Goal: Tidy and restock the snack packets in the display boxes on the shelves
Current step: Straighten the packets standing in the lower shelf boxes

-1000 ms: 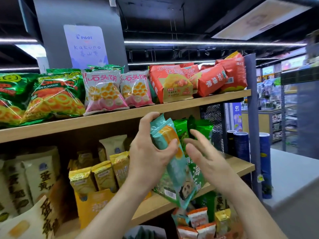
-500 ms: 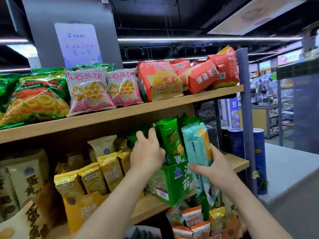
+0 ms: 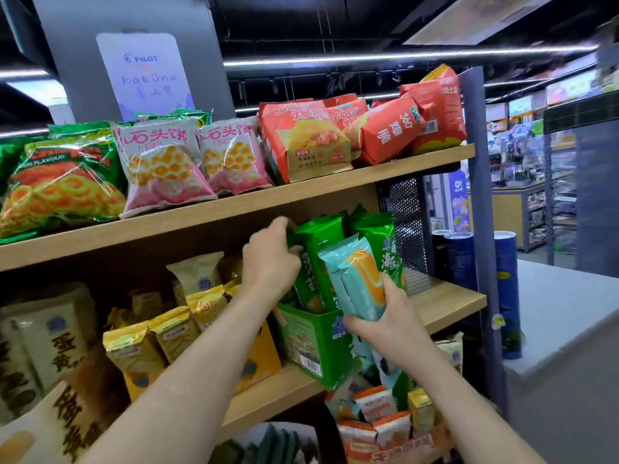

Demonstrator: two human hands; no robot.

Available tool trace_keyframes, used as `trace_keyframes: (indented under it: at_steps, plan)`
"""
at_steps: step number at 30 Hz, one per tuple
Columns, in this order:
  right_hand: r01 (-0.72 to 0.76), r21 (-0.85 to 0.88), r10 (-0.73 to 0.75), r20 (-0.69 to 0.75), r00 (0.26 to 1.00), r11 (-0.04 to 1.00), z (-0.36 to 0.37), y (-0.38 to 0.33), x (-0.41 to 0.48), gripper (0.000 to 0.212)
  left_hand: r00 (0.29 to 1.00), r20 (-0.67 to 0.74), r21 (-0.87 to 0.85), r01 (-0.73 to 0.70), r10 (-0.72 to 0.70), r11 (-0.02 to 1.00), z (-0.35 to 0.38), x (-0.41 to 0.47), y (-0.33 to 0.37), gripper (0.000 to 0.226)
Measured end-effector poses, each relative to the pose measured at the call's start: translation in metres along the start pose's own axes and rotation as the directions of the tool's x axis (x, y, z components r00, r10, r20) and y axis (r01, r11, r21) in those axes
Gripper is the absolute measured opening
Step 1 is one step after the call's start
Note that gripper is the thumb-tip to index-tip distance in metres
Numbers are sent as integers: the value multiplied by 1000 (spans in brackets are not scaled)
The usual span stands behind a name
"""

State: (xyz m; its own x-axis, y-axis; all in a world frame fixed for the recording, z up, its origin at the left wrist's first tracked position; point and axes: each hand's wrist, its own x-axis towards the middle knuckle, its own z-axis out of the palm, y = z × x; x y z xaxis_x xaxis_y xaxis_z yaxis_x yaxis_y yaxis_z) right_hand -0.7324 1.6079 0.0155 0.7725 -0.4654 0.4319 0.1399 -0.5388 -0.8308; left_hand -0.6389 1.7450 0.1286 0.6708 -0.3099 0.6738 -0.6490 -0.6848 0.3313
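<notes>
Teal pkt (image 3: 355, 279) in R hand (image 3: 385, 324), seemingly

Teal packet (image 3: 355, 279) upright, tilted, before green display box (image 3: 315, 343).

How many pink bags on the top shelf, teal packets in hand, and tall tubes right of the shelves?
Pink bags on the top shelf: 2
Teal packet, held in the right hand: 1
Tall tubes: 3
Total: 6
</notes>
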Motion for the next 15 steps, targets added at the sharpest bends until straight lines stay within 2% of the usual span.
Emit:
trace_keyframes:
  at_steps: [2, 3, 5, 7, 8, 10, 11, 12, 13, 15]
  plan:
    - [-5, 58, 4, 4, 1000, 998, 7, -3, -2, 53, 994, -103, -19, -44, 42, 999, -7, 1, 0, 41]
    - [-8, 79, 7, 9, 1000, 997, 10, -4, -2, 53, 993, -97, 1, -72, 72, 997, -8, 2, 1, 48]
    - [-18, 103, 16, 15, 1000, 995, 16, -8, -2, 52, 995, 9, 4, -96, 96, 995, -8, 1, -1, 58]
    - [-21, 121, 18, 31, 999, 992, 19, -10, -3, 50, 997, 54, -135, -55, 63, 989, -14, -1, -7, 62]
    - [-21, 127, 16, 41, 999, 992, 20, -10, -3, 51, 998, 16, -242, -48, 54, 969, -20, -2, -11, 62]
    - [-24, 152, 15, 56, 998, 988, 20, -11, -4, 51, 990, -91, -387, -138, 111, 912, -28, -8, -13, 55]
    - [-22, 181, 13, 51, 999, 983, 20, -12, -4, 50, 981, -92, -391, -195, 173, 900, -30, -11, -11, 48]
    - [-26, 218, 17, 43, 999, 976, 20, -12, -4, 48, 970, -43, -333, -240, 239, 912, -29, -14, -9, 40]
    - [-35, 256, 26, 37, 999, 966, 20, -11, -4, 47, 956, 31, -202, -280, 291, 939, -24, -15, -7, 36]
    - [-63, 325, 50, 48, 998, 944, 20, -13, -7, 49, 933, 175, 75, -332, 316, 940, -10, -14, -10, 49]
